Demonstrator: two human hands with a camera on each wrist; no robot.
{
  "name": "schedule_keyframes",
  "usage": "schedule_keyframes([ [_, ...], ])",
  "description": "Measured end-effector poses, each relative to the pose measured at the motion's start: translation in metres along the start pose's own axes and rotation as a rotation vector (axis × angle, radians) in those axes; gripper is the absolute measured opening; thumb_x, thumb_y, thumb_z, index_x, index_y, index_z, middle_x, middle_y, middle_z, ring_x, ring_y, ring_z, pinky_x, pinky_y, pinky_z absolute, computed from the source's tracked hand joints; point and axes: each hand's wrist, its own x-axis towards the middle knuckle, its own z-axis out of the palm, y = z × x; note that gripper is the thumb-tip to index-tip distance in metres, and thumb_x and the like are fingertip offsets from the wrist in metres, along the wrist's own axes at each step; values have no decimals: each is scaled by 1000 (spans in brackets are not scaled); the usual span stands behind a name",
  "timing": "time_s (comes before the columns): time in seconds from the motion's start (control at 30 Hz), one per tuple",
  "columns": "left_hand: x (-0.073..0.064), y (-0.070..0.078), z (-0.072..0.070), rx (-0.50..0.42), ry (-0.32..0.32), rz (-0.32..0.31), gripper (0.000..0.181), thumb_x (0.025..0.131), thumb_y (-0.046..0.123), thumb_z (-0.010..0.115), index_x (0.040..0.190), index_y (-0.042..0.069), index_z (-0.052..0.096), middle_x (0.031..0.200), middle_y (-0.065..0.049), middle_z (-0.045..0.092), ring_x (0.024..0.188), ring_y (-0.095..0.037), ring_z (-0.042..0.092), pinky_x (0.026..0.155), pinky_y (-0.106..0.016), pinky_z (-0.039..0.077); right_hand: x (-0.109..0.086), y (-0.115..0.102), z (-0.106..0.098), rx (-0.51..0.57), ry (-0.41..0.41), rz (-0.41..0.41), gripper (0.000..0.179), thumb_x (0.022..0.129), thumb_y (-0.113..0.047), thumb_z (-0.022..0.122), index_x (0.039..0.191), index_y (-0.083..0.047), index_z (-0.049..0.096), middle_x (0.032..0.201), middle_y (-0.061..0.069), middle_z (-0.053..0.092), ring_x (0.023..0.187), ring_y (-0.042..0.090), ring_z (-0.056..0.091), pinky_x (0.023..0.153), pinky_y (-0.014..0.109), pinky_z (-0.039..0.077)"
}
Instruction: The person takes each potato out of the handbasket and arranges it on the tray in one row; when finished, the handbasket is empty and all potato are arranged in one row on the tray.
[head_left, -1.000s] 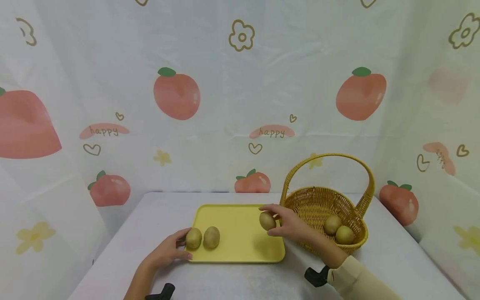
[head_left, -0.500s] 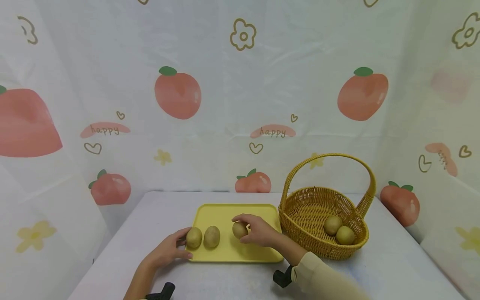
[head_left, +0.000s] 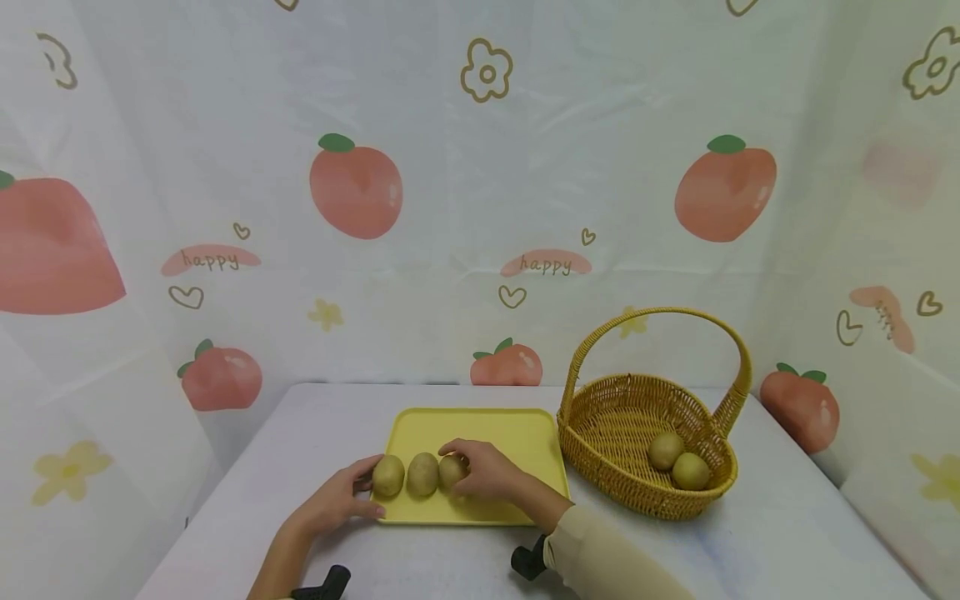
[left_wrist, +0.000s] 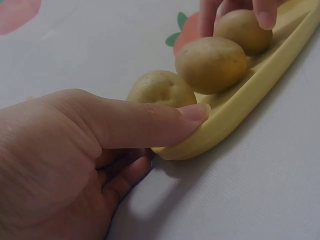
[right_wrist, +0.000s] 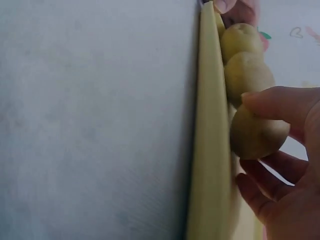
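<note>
My right hand [head_left: 487, 472] holds a potato [head_left: 452, 473] between thumb and fingers, low over the yellow tray [head_left: 517, 429]. In the right wrist view this held potato [right_wrist: 260, 132] sits close beside the middle potato [right_wrist: 248, 75]. On the tray's left part, the middle potato [head_left: 423, 475] and the left potato [head_left: 387, 476] stand side by side. My left hand [head_left: 333, 500] grips the tray's left end. Its thumb [left_wrist: 150, 122] lies over the rim at the near corner in the left wrist view, and the other fingers are partly hidden behind it.
To the tray's right stands a wicker basket [head_left: 611, 479] with a tall arched handle. Two more potatoes, a rear one [head_left: 665, 450] and a front one [head_left: 691, 472], lie in its right part. A printed curtain [head_left: 450, 192] hangs behind the white table [head_left: 420, 567].
My right hand has carried its potato leftward from beside the basket, across the tray, to the right of the middle potato. The left hand has stayed at the tray's left end.
</note>
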Motion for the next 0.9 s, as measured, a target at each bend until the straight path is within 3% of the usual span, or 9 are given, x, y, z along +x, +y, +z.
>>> schedule_keyframes([
  [0.27, -1, -1, -1, 9, 8, -5, 92, 71, 17, 86, 144, -9, 36, 143, -31, 40, 121, -46, 50, 105, -57, 37, 2, 1, 9, 53, 35, 51, 53, 73, -9, 81, 122, -14, 63, 107, -4, 62, 93, 10, 55, 79, 24, 49],
  [0.47, 0, -2, 0, 4, 2, -5, 91, 71, 17, 86, 144, -9, 37, 143, -31, 41, 121, -46, 50, 105, -57, 37, -2, 3, 6, 52, 10, 46, 57, 74, -13, 83, 126, -12, 61, 112, -4, 61, 100, 12, 56, 87, 26, 49],
  [0.67, -1, 0, 1, 6, 4, -5, 90, 72, 16, 85, 144, -9, 37, 142, -31, 41, 121, -46, 50, 105, -57, 37, -14, 5, -12, 26, 17, 7, 58, 77, -14, 82, 130, -10, 58, 120, 6, 61, 106, 23, 58, 86, 31, 51],
  [0.9, 0, -1, 0, 4, -1, -5, 91, 72, 16, 85, 144, -9, 36, 143, -31, 40, 122, -46, 49, 105, -56, 37, -33, 0, -52, 28, 50, -85, 51, 83, -8, 75, 130, -2, 56, 122, 16, 61, 108, 35, 58, 87, 47, 51],
])
